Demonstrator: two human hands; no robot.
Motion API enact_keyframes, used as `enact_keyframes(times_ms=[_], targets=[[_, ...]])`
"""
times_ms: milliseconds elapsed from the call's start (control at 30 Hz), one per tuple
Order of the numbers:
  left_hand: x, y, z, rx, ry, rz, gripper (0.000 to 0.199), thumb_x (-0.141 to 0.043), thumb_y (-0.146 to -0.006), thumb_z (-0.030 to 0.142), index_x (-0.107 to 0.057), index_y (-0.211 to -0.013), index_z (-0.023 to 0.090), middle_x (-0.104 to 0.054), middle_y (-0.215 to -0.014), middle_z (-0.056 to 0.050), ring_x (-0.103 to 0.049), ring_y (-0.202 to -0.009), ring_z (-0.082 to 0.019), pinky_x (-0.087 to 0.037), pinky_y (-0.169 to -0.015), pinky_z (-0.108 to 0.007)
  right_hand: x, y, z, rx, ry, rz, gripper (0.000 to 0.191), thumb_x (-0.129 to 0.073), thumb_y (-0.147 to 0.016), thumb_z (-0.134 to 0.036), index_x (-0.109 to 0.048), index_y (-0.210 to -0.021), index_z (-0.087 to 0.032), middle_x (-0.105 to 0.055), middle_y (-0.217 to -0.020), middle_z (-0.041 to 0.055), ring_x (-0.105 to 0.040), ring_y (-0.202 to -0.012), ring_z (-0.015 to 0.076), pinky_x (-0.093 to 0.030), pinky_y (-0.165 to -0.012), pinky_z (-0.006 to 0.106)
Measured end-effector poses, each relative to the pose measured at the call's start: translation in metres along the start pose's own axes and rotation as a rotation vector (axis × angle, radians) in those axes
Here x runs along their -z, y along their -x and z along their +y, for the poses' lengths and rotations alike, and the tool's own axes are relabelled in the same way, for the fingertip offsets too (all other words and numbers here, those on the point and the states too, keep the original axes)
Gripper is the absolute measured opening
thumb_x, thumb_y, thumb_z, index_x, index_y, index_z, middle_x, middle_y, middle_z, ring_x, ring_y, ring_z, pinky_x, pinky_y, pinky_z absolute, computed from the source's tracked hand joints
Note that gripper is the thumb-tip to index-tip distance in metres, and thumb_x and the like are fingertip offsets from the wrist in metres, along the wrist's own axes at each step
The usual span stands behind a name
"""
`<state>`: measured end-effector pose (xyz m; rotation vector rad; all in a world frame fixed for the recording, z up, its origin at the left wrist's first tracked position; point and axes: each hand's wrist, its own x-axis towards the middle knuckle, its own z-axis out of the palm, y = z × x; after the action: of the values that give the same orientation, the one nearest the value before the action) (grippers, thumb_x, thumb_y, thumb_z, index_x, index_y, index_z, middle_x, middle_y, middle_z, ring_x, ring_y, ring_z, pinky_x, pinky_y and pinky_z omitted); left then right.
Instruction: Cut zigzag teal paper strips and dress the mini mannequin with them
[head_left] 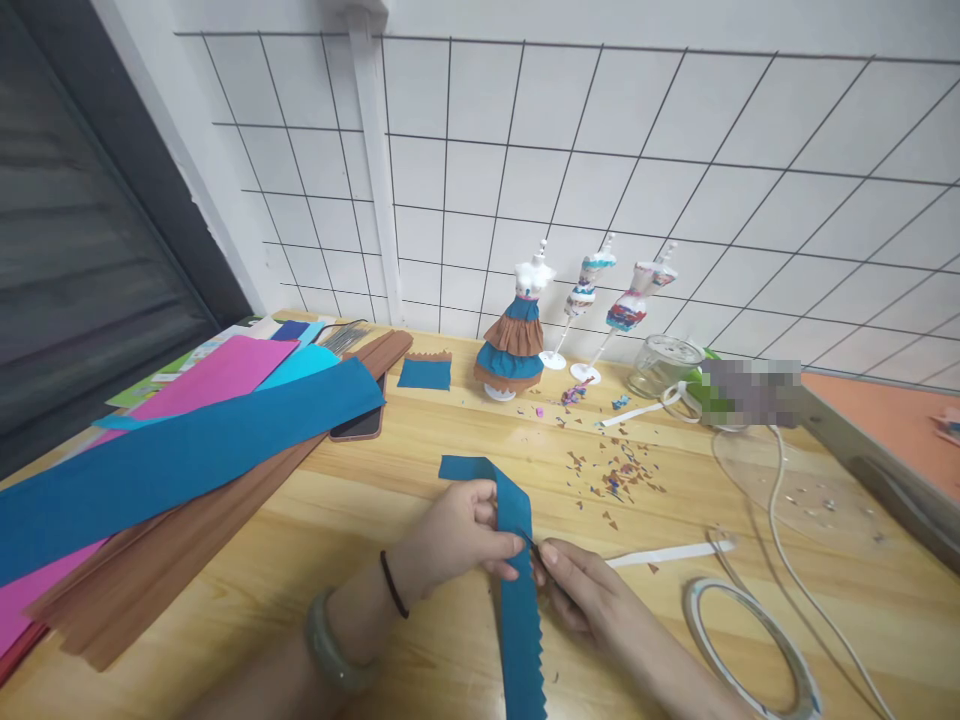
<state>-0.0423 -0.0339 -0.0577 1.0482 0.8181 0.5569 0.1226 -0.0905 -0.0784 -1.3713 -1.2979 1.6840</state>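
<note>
A long blue strip (521, 640) runs down the table's middle toward the bottom edge, its upper end folded over to the left. Its lower right edge is cut in zigzags. My left hand (476, 530) pinches the strip from the left, just below the fold. At the strip's right edge, my right hand (581, 585) is closed around a small dark tool (534, 548), whose tip touches the blue material; most of the tool is hidden by the fingers. Small brown and blue scraps (619, 475) lie beyond my right hand.
Blue, pink and brown sheets (195, 450) cover the left side, partly over a phone (360, 422). Behind stand a dressed mini mannequin (514, 345) and two others. A glass jar (664, 365), a tape roll (754, 650), a white strip (667, 553) and a cable (780, 500) are at right.
</note>
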Motion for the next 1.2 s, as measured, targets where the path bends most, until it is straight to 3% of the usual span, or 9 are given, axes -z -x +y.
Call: enact_keyframes(times_ms=[433,633,900,1200], targets=[[0.0019,-0.0006,0.0006,-0.017,-0.014,-0.030,0.027,-0.068,-0.064,0.028,-0.055,-0.081,0.013,-0.062,-0.072,-0.002,-0.061,-0.059,-0.011,-0.053,-0.051,-0.020,0.0023,-0.0017,0.0046,0.024,-0.019,0.000,0.042,-0.039,-0.084,-0.057,-0.047,-0.069,-0.018,-0.024,-0.043,-0.0106,-0.018,-0.040,0.0073,-0.010,-0.039,0.024],[0.0038,-0.0033,-0.0008,-0.004,-0.048,0.076,0.028,-0.064,-0.066,0.038,-0.048,-0.075,0.017,-0.047,-0.053,0.007,-0.051,-0.044,-0.007,-0.050,-0.042,-0.020,0.0028,-0.0004,0.0034,0.008,-0.045,-0.003,0.042,-0.040,-0.083,-0.058,-0.046,-0.068,-0.019,-0.026,-0.045,-0.0099,-0.019,-0.040,0.0072,-0.011,-0.039,0.024],[0.0032,-0.0047,0.0016,-0.030,-0.055,0.138,0.032,-0.065,-0.065,0.044,-0.051,-0.062,0.015,-0.055,-0.053,0.004,-0.049,-0.039,-0.005,-0.043,-0.038,-0.015,0.0030,0.0000,0.0017,0.013,-0.001,0.007,0.041,-0.038,-0.085,-0.054,-0.045,-0.068,-0.018,-0.026,-0.045,-0.0099,-0.020,-0.041,0.0071,-0.011,-0.040,0.023],[0.0068,-0.0053,-0.0034,-0.056,0.012,0.125,0.031,-0.070,-0.062,0.038,-0.057,-0.074,0.012,-0.062,-0.062,-0.001,-0.055,-0.045,-0.008,-0.048,-0.042,-0.018,0.0015,0.0008,-0.0001,0.005,0.005,0.023,0.042,-0.040,-0.083,-0.056,-0.046,-0.069,-0.018,-0.026,-0.044,-0.0104,-0.020,-0.040,0.0071,-0.012,-0.039,0.023]])
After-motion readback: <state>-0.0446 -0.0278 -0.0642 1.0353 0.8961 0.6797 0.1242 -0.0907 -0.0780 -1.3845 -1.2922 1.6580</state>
